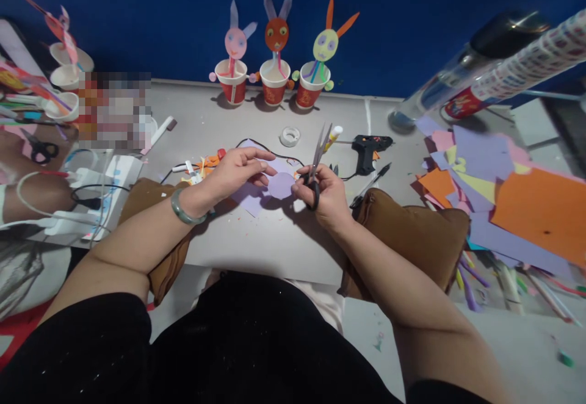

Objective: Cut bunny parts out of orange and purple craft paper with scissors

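A purple paper circle (281, 186) is held up over the table between my two hands. My right hand (327, 196) is closed on a pair of scissors (317, 163), blades pointing up and away. Its thumb and fingertip meet the circle's right edge. My left hand (235, 175), with a bangle on the wrist, reaches to the circle's left side, its fingers apart. Whether its fingertips touch the paper, I cannot tell. Beneath lies a larger piece of purple paper (251, 204), partly covered by the left hand.
Three paper cups with rabbit heads (274, 83) line the blue wall. A tape roll (290, 136) and black glue gun (366, 151) lie behind my hands. Brown cushions (412, 227) flank me. Coloured paper (540, 209) piles up right; a power strip (114, 193) and another person's arm (36, 196) are left.
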